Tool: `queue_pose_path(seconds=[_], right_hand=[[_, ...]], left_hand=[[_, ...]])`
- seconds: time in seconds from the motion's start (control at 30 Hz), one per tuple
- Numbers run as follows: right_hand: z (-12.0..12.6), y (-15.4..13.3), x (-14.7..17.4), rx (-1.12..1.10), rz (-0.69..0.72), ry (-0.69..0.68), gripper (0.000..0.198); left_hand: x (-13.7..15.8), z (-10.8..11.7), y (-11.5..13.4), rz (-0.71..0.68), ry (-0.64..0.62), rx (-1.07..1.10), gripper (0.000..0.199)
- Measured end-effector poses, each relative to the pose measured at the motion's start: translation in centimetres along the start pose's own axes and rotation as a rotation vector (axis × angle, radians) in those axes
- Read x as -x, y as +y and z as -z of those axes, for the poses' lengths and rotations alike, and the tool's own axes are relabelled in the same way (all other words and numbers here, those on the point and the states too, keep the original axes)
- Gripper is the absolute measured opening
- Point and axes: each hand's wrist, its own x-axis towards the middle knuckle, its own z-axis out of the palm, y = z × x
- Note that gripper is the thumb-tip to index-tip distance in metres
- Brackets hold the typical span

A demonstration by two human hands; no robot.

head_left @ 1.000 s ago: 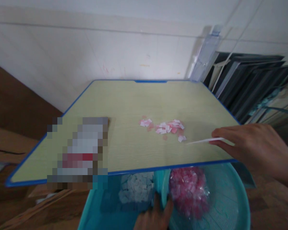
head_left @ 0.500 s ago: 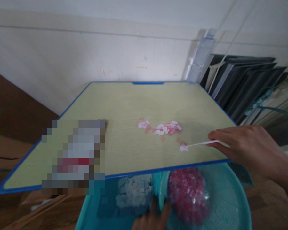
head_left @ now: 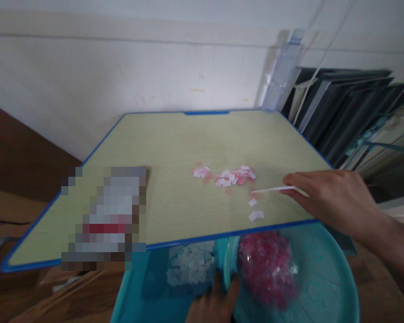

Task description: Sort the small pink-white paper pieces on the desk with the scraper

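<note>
My right hand [head_left: 323,197], fingers pinched, holds a thin white stick-like tool [head_left: 269,189] over the right part of a pale yellow, blue-edged board [head_left: 175,139]. The tool's tip is at a faint pink patch on the board. Just below the tip lie a small whitish piece [head_left: 252,202] and a larger one [head_left: 256,216]. Further left is a cluster of pink and white pieces [head_left: 234,176], with a smaller cluster [head_left: 201,172] beside it. Below the board, my left hand [head_left: 212,305] has fingers on either side of the teal rim [head_left: 228,260] of a container; its palm is out of frame.
White pieces [head_left: 191,264] lie left of the teal rim, and a shiny red heap [head_left: 269,269] lies right of it. A pixelated object [head_left: 107,215] rests on the board's left. Behind stand a clear bottle [head_left: 281,76] and dark panels [head_left: 350,103] against the wall [head_left: 155,72].
My right hand has moved the white tool up and left, off the whitish pieces. Those pieces now lie apart, nearer the front edge. My left hand stays at the teal rim.
</note>
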Motion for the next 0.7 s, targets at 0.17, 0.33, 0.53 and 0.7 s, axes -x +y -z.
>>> queue_pose_path(seconds=[0.17, 0.33, 0.53, 0.7], right_hand=[[0.1, -0.1, 0.7, -0.077, 0.006, -0.004, 0.027], [0.3, 0.0, 0.8, 0.043, -0.157, -0.087, 0.027], [0.7, -0.8, 0.8, 0.009, -0.149, -0.097, 0.027], [1.5, -1.6, 0.6, -0.193, 0.048, -0.072, 0.025]], left_hand=[[0.0, -0.2, -0.4, -0.011, -0.040, 0.044, 0.073], [0.0, 0.3, -0.4, -0.015, -0.054, 0.066, 0.072], [0.0, 0.5, -0.2, -0.006, -0.057, 0.059, 0.072], [0.1, 0.3, -0.3, -0.016, -0.067, 0.058, 0.072]])
